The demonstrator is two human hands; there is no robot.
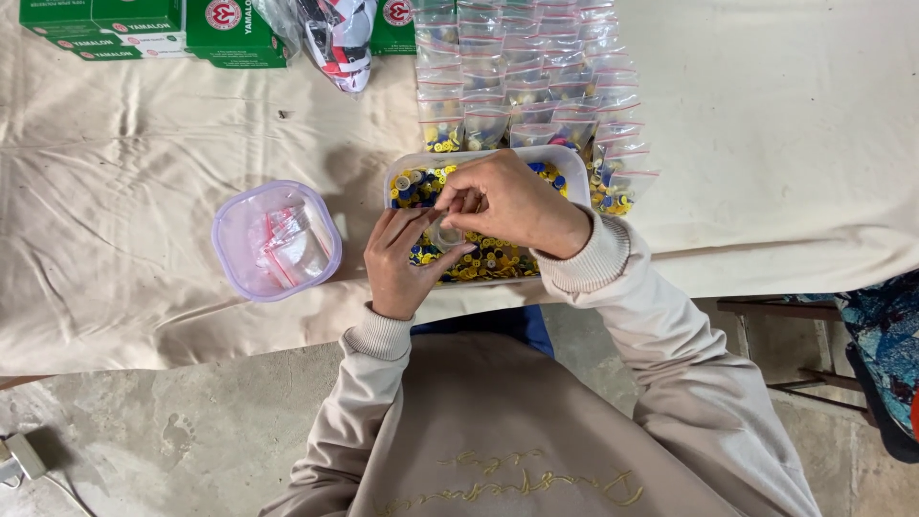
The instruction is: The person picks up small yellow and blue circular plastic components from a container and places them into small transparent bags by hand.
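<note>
Your left hand (407, 263) pinches a small clear bag (446, 235) open over the tub of buttons (483, 258) at the table's near edge, so spills fall back in. Your right hand (512, 203) has its fingertips closed at the bag's mouth. Farther back, filled bags (526, 77) lie in rows toward the far edge, out of the way.

A wrinkled cream cloth-covered table (144, 191) filled the upper part of the view, its near edge sagging in soft folds. Below it lay a bare grey concrete floor (172, 431), stained and patchy, with a small white plug and cable (19, 458) at the left edge. To the right stood a dark wooden stool frame (780, 316), beside a blue patterned fabric (885, 345). Soft, even light fell over everything, casting only faint shadows.
</note>
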